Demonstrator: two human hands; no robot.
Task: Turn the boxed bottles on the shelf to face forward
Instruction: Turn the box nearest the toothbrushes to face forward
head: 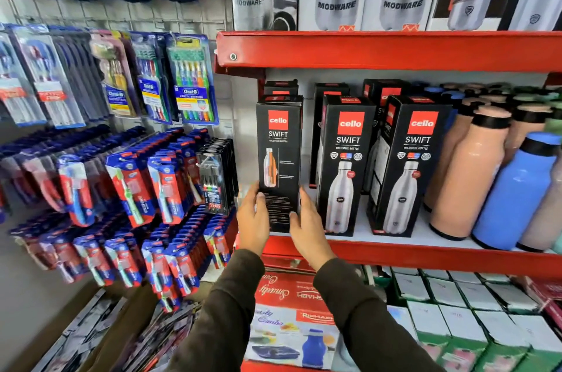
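Both hands are clamped on the leftmost Cello Swift box (279, 159), low down near its base: my left hand (252, 219) presses the left edge with the thumb on the face, and my right hand (307, 227) presses the right edge, fingers curled round the corner. The box stands upright at the left end of the red shelf (425, 256), its bottom at the front lip. The face towards me carries the logo, a small cutaway bottle picture and fine print, which looks like a side or back panel and not the main one.

Just to its right stand two more Cello Swift boxes (345, 165) (407, 165), each showing the large steel bottle picture; both sit slightly angled, their left side panels visible. More boxes stand behind them, and loose peach and blue bottles (468, 171) fill the shelf further right.

So I judge I am on the first box of the front row, partway through turning it. The next move calls for twisting it about its upright axis until the big-bottle panel faces out, keeping the base on the shelf so it does not tip, then squaring it with its neighbours. There is a narrow gap on the right, so the corner should clear the next box if I turn it in place.
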